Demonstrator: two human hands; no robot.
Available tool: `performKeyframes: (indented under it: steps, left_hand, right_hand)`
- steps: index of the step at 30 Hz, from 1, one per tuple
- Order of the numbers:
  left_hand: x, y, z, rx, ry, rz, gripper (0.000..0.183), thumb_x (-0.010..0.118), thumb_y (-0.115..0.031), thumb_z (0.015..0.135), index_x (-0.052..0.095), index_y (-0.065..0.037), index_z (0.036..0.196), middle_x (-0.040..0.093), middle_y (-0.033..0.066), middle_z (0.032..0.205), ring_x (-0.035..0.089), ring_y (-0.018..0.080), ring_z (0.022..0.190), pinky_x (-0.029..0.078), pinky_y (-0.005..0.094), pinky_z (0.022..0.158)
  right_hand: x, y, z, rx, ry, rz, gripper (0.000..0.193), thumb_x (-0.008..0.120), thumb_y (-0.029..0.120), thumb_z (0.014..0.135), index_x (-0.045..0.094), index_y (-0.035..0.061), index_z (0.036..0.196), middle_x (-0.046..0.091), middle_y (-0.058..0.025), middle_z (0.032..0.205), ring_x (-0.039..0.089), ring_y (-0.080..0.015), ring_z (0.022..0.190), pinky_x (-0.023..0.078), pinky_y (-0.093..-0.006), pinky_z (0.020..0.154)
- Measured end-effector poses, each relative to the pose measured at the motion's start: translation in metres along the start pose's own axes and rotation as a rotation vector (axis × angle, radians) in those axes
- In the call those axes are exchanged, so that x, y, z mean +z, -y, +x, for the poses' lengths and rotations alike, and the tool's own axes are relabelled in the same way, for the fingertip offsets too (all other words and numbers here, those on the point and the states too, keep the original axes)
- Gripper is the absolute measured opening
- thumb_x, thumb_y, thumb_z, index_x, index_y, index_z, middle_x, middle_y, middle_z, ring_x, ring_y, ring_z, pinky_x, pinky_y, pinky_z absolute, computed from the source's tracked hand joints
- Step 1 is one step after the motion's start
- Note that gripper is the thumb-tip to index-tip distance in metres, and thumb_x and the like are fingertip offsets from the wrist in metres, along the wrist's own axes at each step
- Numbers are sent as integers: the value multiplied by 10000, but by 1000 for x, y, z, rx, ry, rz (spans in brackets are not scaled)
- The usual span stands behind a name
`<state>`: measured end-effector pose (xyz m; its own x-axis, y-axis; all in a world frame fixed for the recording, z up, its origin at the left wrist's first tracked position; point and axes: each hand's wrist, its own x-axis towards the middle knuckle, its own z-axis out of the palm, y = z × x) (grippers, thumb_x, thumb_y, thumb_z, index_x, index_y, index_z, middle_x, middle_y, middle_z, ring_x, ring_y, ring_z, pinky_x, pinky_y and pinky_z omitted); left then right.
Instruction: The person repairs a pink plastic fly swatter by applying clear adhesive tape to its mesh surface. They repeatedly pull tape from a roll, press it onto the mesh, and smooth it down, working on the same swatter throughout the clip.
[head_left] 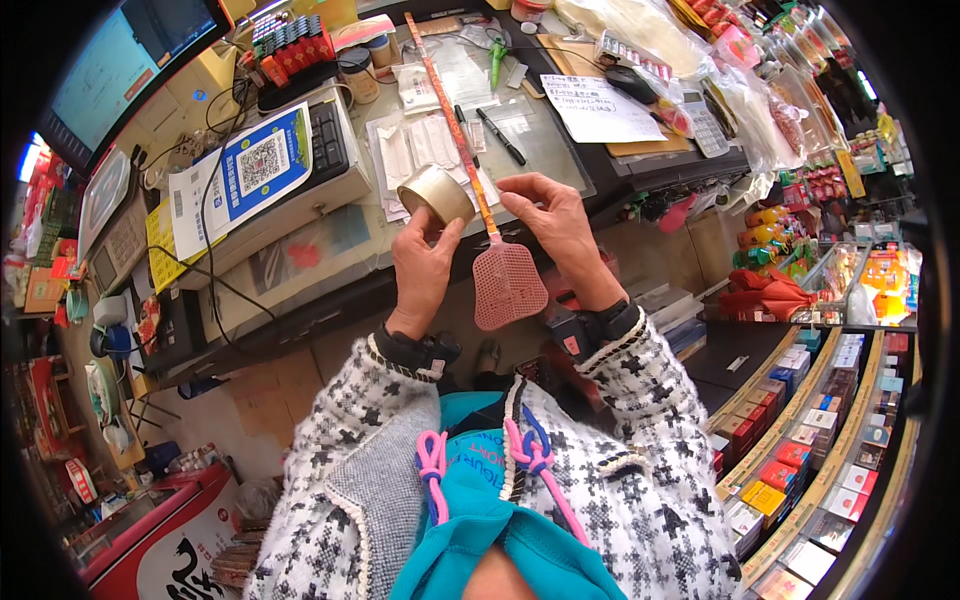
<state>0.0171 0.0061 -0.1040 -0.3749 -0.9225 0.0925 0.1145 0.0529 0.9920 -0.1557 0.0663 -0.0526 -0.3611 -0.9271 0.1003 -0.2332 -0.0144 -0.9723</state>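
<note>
My left hand (423, 262) grips a roll of packing tape (437, 193) from below, thumb and fingers on its rim. Just right of the roll lies a fly swatter (509, 285). Its pink mesh head hangs past the counter's near edge, and its long orange patterned handle runs away across the counter. My right hand (557, 226) is beside the handle near the head, with thumb and forefinger bent close together. Whatever may be between those fingertips is too fine to make out. Paper packets (415, 145) lie under and beyond the roll.
On the counter lie a black pen (501, 137), a green pen-like item (496, 62), a handwritten sheet (603, 108) and a calculator (705, 125). A blue payment-code sign (262, 165) and a monitor (130, 75) stand left. Shelves of small boxes (780, 450) curve along the right.
</note>
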Motion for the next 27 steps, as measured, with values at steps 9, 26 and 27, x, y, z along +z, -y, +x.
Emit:
performKeyframes:
  steps: [9, 26, 27]
  left_hand:
    - [11, -20, -6, 197, -21, 399, 170, 678, -90, 828, 620, 36, 926, 637, 180, 767, 662, 292, 679, 505, 364, 620]
    - [-17, -15, 12, -504, 325, -667, 384, 457, -251, 1011, 524, 41, 1251, 645, 146, 1173, 654, 200, 1000, 526, 343, 903]
    - [-16, -15, 14, -519, 314, -703, 390, 453, -254, 1013, 515, 41, 1260, 640, 151, 1185, 648, 208, 1018, 519, 350, 919]
  right_hand:
    - [16, 13, -2, 102, 46, 64, 274, 711, 147, 865, 679, -28, 1073, 702, -74, 889, 628, -101, 807, 511, -251, 712]
    - [-3, 15, -8, 227, 78, 16, 196, 677, 119, 896, 669, -29, 1023, 685, -36, 887, 613, -71, 816, 506, -225, 744]
    - [-4, 13, -9, 187, 126, 40, 200, 685, 117, 888, 668, -30, 1023, 684, -33, 885, 614, -71, 818, 508, -227, 749]
